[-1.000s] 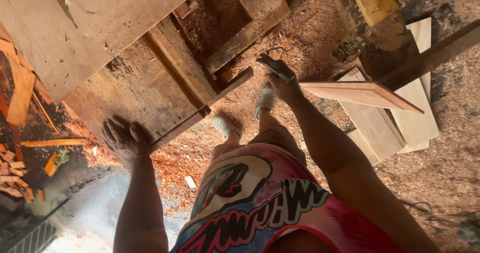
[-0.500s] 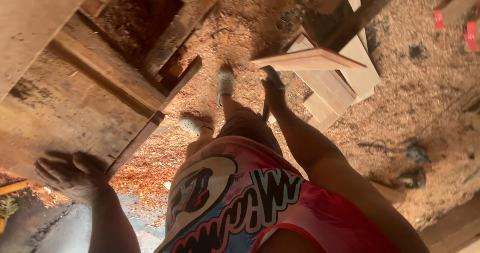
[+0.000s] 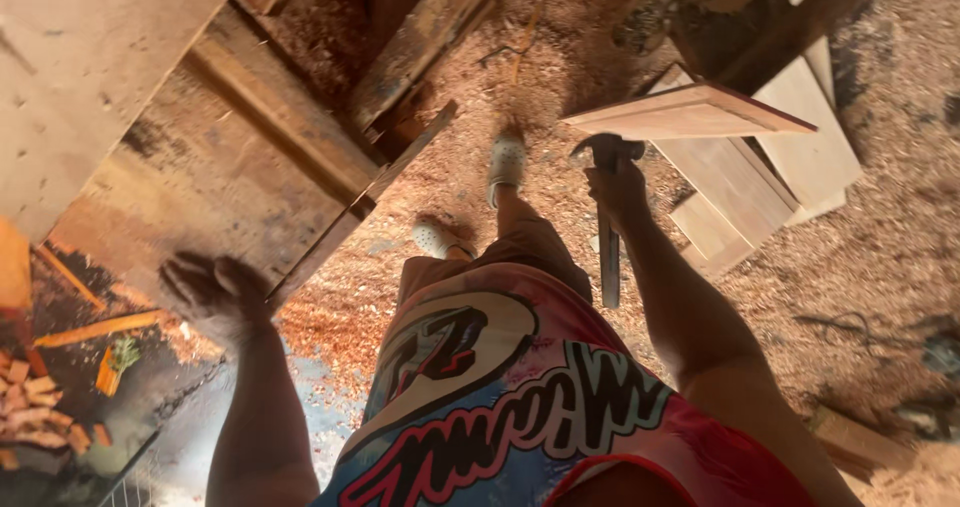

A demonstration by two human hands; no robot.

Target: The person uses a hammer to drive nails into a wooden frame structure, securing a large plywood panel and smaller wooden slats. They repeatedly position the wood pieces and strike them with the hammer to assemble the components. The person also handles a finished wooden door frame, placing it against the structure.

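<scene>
My right hand [image 3: 622,189] is closed around a dark hammer [image 3: 609,257]; its head sits just above my fist and its handle hangs down beside my leg. A flat wooden board [image 3: 690,112] floats level just above that hand; whether the hand touches it I cannot tell. My left hand [image 3: 212,287] swings at my side with fingers apart and holds nothing, close to the edge of a rough wooden platform [image 3: 200,167]. Below me are my patterned shorts [image 3: 500,397] and pale shoes [image 3: 507,160].
Sawdust [image 3: 880,257] covers the floor. A stack of cut boards [image 3: 745,192] lies ahead on the right. Heavy timbers [image 3: 420,42] and a thin slat [image 3: 365,202] edge the platform. Small orange offcuts [image 3: 30,397] lie at the lower left.
The view has swung as I walk across the sawdust. My right hand with the hammer has dropped nearer my leg, and my left hand has swung back beside the platform edge.
</scene>
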